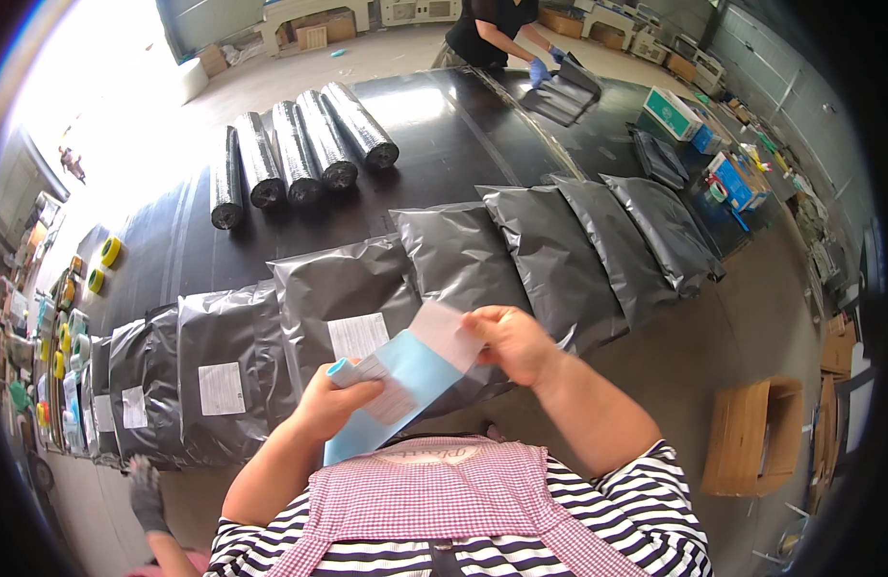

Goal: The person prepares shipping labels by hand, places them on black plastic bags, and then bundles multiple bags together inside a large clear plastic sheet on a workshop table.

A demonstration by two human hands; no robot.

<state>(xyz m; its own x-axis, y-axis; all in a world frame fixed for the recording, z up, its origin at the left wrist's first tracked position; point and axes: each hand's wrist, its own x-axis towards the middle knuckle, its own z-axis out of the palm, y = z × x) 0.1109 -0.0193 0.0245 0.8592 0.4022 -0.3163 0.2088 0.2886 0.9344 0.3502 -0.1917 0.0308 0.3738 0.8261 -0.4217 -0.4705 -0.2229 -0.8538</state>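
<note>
A light-blue backing strip [426, 363] with white labels on it stretches between my hands, in front of my checked apron. My left hand [328, 406] is closed round the strip, whose end is rolled up beside the thumb. Between the thumb and fingers of my right hand [517, 344] is pinched the edge of a white label [438, 327] at the strip's upper right; whether it has fully parted from the backing I cannot tell. Just beyond lies a grey plastic mailing bag [319, 288] bearing a white label. Another labelled bag [223, 337] sits to its left.
More grey bags [554, 255] overlap along the table's near edge. Several black wrapped rolls [295, 154] lie farther back on the black table [444, 144]. Across it, a gloved person [497, 34] handles a dark bag. A gloved hand [148, 495] shows lower left; a cardboard box [737, 438] stands right.
</note>
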